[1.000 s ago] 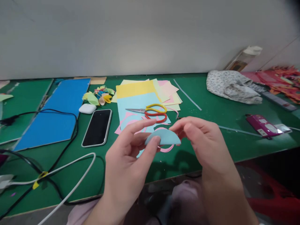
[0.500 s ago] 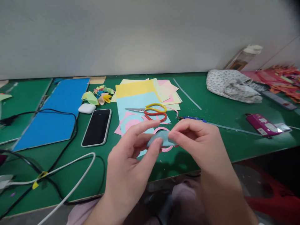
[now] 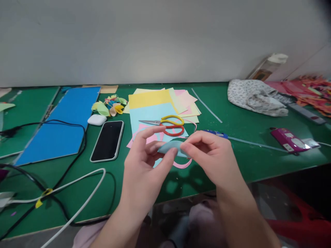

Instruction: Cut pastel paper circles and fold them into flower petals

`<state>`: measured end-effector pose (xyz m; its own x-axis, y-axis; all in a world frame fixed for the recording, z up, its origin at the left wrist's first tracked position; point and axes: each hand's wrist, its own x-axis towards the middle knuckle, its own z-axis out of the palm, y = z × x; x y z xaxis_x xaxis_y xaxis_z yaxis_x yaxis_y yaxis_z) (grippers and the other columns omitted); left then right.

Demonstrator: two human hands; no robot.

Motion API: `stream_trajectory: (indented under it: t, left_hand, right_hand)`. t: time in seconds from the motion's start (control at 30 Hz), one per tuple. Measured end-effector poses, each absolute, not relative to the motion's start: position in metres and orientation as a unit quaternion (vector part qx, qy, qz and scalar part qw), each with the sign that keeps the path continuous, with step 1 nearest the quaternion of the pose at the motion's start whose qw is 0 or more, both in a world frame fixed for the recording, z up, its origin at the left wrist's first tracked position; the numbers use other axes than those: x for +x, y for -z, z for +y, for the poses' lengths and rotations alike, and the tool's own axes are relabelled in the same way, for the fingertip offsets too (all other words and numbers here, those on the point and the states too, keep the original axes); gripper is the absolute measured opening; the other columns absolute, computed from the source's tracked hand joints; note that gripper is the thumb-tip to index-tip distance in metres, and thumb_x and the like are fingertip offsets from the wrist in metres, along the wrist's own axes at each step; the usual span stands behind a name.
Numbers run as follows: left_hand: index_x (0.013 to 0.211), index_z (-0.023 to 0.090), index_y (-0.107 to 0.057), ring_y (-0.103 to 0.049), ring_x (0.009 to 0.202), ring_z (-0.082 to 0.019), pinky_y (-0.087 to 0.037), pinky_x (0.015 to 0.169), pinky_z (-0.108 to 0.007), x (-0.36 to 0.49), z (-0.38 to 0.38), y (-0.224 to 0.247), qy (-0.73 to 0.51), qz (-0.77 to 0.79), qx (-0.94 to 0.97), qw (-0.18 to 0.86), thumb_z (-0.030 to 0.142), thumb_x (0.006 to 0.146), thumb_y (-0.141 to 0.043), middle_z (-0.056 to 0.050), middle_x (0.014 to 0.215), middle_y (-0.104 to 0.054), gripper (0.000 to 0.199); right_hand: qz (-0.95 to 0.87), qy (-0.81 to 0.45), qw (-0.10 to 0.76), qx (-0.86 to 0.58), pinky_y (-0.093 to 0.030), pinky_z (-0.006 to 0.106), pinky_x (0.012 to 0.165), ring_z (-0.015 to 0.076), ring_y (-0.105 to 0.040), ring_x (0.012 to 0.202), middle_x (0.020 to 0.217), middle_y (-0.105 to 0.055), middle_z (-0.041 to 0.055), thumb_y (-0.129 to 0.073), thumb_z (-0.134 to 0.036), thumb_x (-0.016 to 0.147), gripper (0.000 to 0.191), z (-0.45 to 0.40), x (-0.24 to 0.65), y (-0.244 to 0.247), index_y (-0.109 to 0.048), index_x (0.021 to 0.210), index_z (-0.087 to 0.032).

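A small piece of light blue paper (image 3: 167,146), curved or folded, is held above the table between both hands. My left hand (image 3: 150,165) pinches its left part with the thumb in front, the index finger raised away from it. At its right end, the thumb and fingers of my right hand (image 3: 210,151) grip the edge; those fingertips are partly hidden. Just beyond lie scissors (image 3: 173,130) with one yellow and one red handle, on stacked coloured paper sheets (image 3: 150,110). Pink paper cutoffs (image 3: 183,165) show below the held piece.
Left on the green table are a phone (image 3: 108,141), a white earbud case (image 3: 97,120), paper petals (image 3: 111,105), a blue board (image 3: 62,120) and looping cables (image 3: 85,201). Right are a purple device (image 3: 289,139), a patterned cloth (image 3: 254,96) and a bottle (image 3: 270,67).
Both hands have shifted slightly left with the blue paper still between them. The left index finger has moved left, and the paper has tilted a little.
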<state>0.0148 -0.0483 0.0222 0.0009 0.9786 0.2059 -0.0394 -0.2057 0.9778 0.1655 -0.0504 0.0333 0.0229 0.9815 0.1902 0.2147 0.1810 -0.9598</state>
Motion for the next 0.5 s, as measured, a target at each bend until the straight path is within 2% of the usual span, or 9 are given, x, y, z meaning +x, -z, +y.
stream_trajectory:
  t: [0.17,0.3,0.5]
  left_hand:
    - [0.116,0.03,-0.055,-0.063,0.066,-0.006,-0.053,0.061,-0.012,0.009,-0.045,-0.022,-0.501,0.415,0.591,0.477,0.011,0.077,-0.069,0.005,0.073,-0.062,0.045]
    - [0.114,0.031,-0.054,-0.064,0.068,-0.006,-0.055,0.063,-0.013,0.009,-0.044,-0.022,-0.447,0.414,0.627,0.485,0.012,0.079,-0.067,0.004,0.083,-0.063,0.042]
    - [0.126,0.033,-0.049,-0.064,0.065,-0.007,-0.056,0.061,-0.016,0.011,-0.042,-0.018,-0.442,0.415,0.644,0.466,0.015,0.08,-0.066,0.002,0.092,-0.065,0.052]
  right_hand:
    - [-0.591,-0.427,0.451,-0.515,-0.048,0.015,0.053,0.0072,-0.06,0.061,0.07,-0.068,-0.0052,-0.068,-0.025,0.082,0.006,-0.048,0.176,-0.036,-0.07,0.077,-0.022]
    - [-0.621,-0.431,0.405,-0.514,-0.051,0.016,0.058,0.0091,-0.063,0.067,0.082,-0.073,-0.0036,-0.069,-0.029,0.081,0.007,-0.048,0.183,-0.037,-0.073,0.085,-0.024]
    - [-0.639,-0.403,0.384,-0.531,-0.05,0.018,0.052,0.0098,-0.061,0.059,0.071,-0.068,-0.003,-0.066,-0.027,0.083,0.01,-0.047,0.178,-0.032,-0.07,0.076,-0.021]
